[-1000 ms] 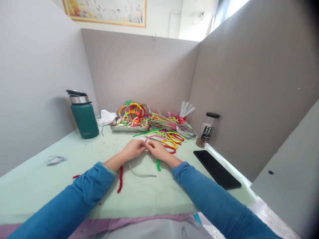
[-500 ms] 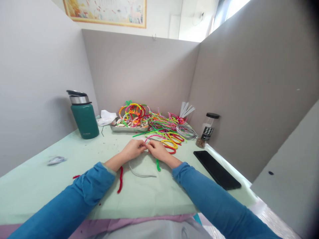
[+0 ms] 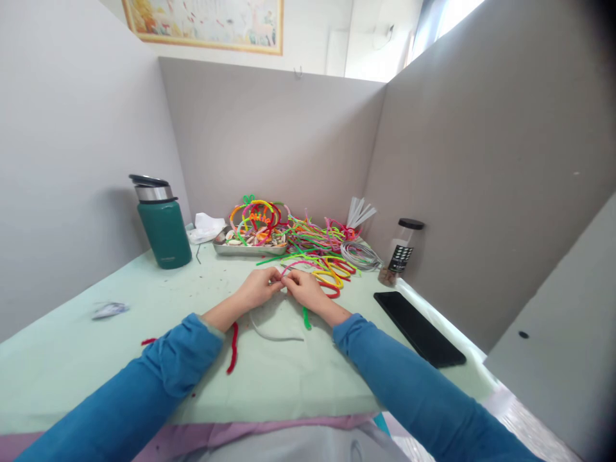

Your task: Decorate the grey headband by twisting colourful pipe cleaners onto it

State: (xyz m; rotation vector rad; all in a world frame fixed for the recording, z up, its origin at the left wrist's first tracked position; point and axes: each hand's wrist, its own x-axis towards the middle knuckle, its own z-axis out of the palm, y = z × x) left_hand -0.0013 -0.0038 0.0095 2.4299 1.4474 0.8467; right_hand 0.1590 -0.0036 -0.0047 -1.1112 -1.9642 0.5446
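My left hand [image 3: 260, 289] and my right hand [image 3: 304, 288] meet fingertip to fingertip above the middle of the table, both closed in a pinch. A pink pipe cleaner [image 3: 299, 263] runs from between the fingertips toward the back right. A grey wire [image 3: 276, 337] curves below the hands; whether its upper end is held is hidden. The end of a green pipe cleaner [image 3: 307, 318] shows under my right hand. Near my left forearm lies a short red pipe cleaner [image 3: 233, 350]. Yellow pipe cleaner loops [image 3: 332, 277] lie just beyond my right hand.
At the back, a metal tray [image 3: 250, 250] holds shells and colourful pipe cleaner shapes, beside a pile of pipe cleaners [image 3: 317, 236] and a wire coil [image 3: 360, 255]. A green bottle [image 3: 165, 234] stands left; a jar [image 3: 401, 251] and black phone [image 3: 418, 328] are right. Grey partitions [image 3: 274, 128] surround the table.
My fingers have shifted slightly around the pink pipe cleaner, and the grey wire has moved a little to the right. Everything else stays in place.
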